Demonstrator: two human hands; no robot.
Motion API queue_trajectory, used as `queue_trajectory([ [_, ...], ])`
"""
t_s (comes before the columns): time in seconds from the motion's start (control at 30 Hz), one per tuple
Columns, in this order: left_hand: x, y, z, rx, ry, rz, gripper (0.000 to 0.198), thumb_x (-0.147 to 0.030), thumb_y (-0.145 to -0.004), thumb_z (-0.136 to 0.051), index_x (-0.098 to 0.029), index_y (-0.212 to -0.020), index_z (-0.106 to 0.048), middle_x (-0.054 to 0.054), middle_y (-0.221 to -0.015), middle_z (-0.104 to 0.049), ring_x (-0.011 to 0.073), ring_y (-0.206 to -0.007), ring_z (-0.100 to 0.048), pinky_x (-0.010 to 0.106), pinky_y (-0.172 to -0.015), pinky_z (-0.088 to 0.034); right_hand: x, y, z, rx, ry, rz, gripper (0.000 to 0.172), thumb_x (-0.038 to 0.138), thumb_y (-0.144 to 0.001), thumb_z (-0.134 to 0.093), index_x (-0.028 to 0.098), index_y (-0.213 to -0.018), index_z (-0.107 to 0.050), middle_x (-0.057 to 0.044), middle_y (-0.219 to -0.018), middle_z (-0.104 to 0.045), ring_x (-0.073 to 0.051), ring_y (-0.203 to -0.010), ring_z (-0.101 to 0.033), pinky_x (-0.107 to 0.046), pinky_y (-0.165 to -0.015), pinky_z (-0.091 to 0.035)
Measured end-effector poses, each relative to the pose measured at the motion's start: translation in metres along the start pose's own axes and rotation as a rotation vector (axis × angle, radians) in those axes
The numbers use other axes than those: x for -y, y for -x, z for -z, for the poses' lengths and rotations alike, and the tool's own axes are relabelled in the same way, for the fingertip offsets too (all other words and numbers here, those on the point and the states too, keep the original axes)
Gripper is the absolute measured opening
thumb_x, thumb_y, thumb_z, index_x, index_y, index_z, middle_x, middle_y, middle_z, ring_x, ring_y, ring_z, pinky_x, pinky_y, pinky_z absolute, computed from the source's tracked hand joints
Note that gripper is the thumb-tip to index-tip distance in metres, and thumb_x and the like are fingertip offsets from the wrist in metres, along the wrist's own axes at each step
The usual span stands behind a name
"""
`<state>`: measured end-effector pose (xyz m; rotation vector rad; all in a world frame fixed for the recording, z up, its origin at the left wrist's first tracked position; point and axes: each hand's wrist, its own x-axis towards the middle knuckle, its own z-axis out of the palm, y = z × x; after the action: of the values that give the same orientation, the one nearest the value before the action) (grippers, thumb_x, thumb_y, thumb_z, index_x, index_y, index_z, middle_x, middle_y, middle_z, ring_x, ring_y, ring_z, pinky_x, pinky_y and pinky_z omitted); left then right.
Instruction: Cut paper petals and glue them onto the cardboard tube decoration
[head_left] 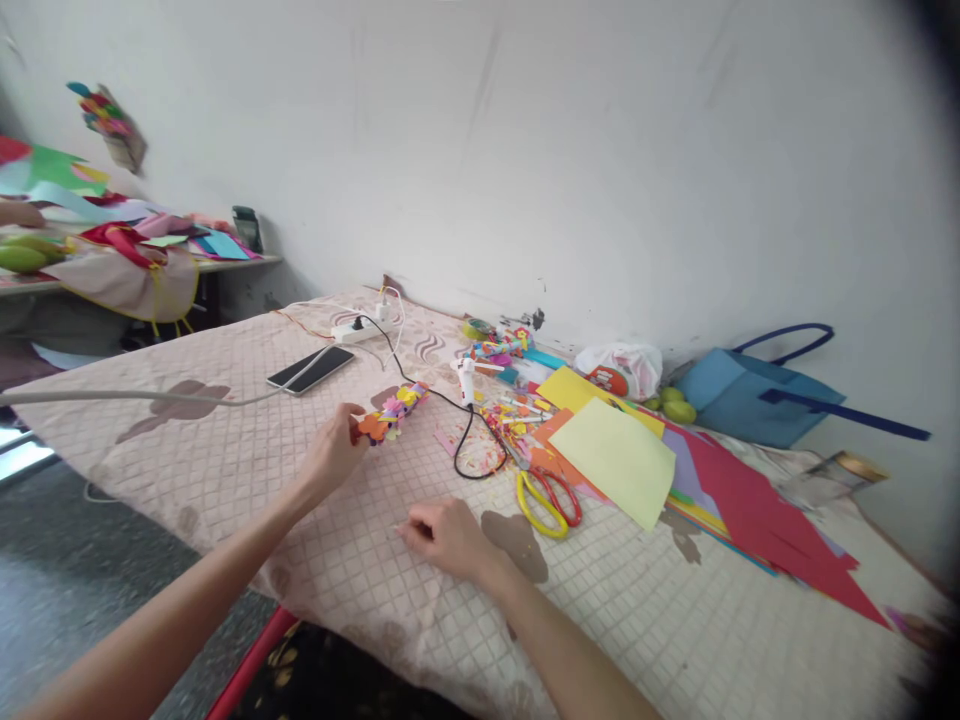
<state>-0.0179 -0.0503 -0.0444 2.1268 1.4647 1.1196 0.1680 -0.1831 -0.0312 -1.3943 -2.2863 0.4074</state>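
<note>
My left hand [334,447] has its fingers closed round the near end of a narrow piece covered in paper flowers [391,412], orange, purple and yellow. The piece points away from me, low over the tablecloth [330,530]. My right hand [450,540] rests on the cloth nearer to me, its fingers curled together; whether something small is pinched there I cannot make out. Beyond the hands stands a white glue gun [466,382] with a black cord. Scissors [551,503] with yellow and red handles lie to the right of my right hand.
A phone [311,370] and a power strip [361,329] lie at the back left, with cables across the cloth. Paper scraps [517,415], coloured sheets [619,455], a second flowered piece [499,345] and a blue bag [757,395] are to the right. Another table [232,264] stands far left.
</note>
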Motion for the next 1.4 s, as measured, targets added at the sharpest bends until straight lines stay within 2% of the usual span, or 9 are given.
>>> queue_trajectory([
  [0.23, 0.01, 0.012, 0.007, 0.032, 0.011, 0.043, 0.031, -0.028, -0.07, -0.052, -0.021, -0.099, -0.044, 0.0, -0.074, -0.056, 0.0154, -0.061, -0.053, 0.027, -0.057, -0.041, -0.003, 0.0, -0.001, -0.028, -0.003, 0.035, 0.03, 0.031, -0.083, -0.05, 0.017, -0.058, -0.043, 0.007, -0.055, -0.041, -0.007, -0.054, -0.038, -0.021, -0.054, -0.024],
  [0.43, -0.026, 0.042, 0.024, -0.164, -0.07, -0.057, 0.013, -0.027, -0.074, -0.048, -0.022, -0.071, -0.036, 0.0, -0.068, -0.045, 0.0165, -0.06, -0.046, 0.028, -0.056, -0.035, -0.002, 0.0, 0.001, -0.028, -0.058, 0.038, 0.03, 0.029, -0.083, -0.05, 0.017, -0.057, -0.04, 0.006, -0.055, -0.04, -0.007, -0.054, -0.038, -0.021, -0.055, -0.026],
  [0.6, -0.067, 0.057, 0.01, 0.139, -0.051, -0.194, 0.032, -0.035, -0.084, -0.039, -0.022, -0.058, -0.025, -0.003, -0.052, -0.036, 0.0147, -0.049, -0.04, 0.027, -0.05, -0.027, -0.006, 0.002, 0.01, -0.073, -0.118, 0.034, 0.029, 0.027, -0.084, -0.047, 0.017, -0.057, -0.041, 0.006, -0.055, -0.04, -0.007, -0.053, -0.038, -0.021, -0.054, -0.027],
  [0.7, -0.083, 0.045, -0.01, 0.326, -0.07, -0.264, 0.029, -0.035, -0.085, -0.037, -0.021, -0.06, -0.036, 0.001, -0.058, -0.047, 0.0168, -0.057, -0.048, 0.027, -0.053, -0.029, -0.018, 0.005, 0.027, -0.151, -0.132, -0.01, 0.026, 0.026, -0.083, -0.047, 0.018, -0.059, -0.044, 0.004, -0.058, -0.043, -0.009, -0.056, -0.04, -0.021, -0.055, -0.03],
  [0.9, -0.088, -0.007, -0.056, 0.305, -0.022, -0.172, 0.008, -0.024, -0.077, -0.046, -0.017, -0.079, -0.051, 0.009, -0.09, -0.055, 0.0187, -0.072, -0.056, 0.028, -0.063, -0.037, -0.061, 0.017, 0.07, -0.387, -0.187, -0.228, 0.031, 0.035, -0.083, -0.044, 0.018, -0.057, -0.044, 0.004, -0.053, -0.04, -0.01, -0.052, -0.038, -0.022, -0.051, -0.03],
  [1.0, -0.081, -0.026, -0.068, 0.323, -0.003, -0.121, 0.005, -0.021, -0.069, -0.053, -0.016, -0.07, -0.053, 0.009, -0.082, -0.057, 0.0204, -0.072, -0.057, 0.029, -0.063, -0.038, -0.08, 0.028, 0.082, -0.45, -0.195, -0.313, 0.035, 0.041, -0.086, -0.038, 0.02, -0.058, -0.039, 0.004, -0.052, -0.038, -0.01, -0.048, -0.038, -0.022, -0.047, -0.031],
  [1.13, -0.067, -0.036, -0.071, 0.385, 0.064, -0.089, 0.008, -0.021, -0.061, -0.059, -0.018, -0.059, -0.051, 0.003, -0.063, -0.057, 0.0184, -0.064, -0.055, 0.027, -0.057, -0.039, -0.097, 0.046, 0.089, -0.461, -0.191, -0.413, 0.036, 0.044, -0.088, -0.031, 0.021, -0.061, -0.039, 0.004, -0.05, -0.041, -0.011, -0.044, -0.04, -0.023, -0.045, -0.034],
  [1.27, -0.06, -0.035, -0.066, 0.396, 0.157, -0.081, 0.007, -0.024, -0.062, -0.058, -0.018, -0.063, -0.053, 0.001, -0.061, -0.058, 0.016, -0.06, -0.055, 0.026, -0.054, -0.04, -0.106, 0.065, 0.097, -0.458, -0.082, -0.501, 0.028, 0.045, -0.077, -0.05, 0.02, -0.065, -0.049, 0.002, -0.057, -0.05, -0.013, -0.054, -0.047, -0.025, -0.052, -0.036],
  [1.4, -0.068, -0.032, -0.052, 0.393, 0.226, -0.088, 0.01, -0.028, -0.066, -0.056, -0.018, -0.068, -0.056, 0.001, -0.061, -0.059, 0.0152, -0.058, -0.055, 0.026, -0.054, -0.042, -0.109, 0.078, 0.095, -0.299, 0.173, -0.617, 0.031, 0.044, -0.062, -0.065, 0.021, -0.077, -0.051, -0.002, -0.079, -0.057, -0.017, -0.069, -0.054, -0.025, -0.057, -0.036],
])
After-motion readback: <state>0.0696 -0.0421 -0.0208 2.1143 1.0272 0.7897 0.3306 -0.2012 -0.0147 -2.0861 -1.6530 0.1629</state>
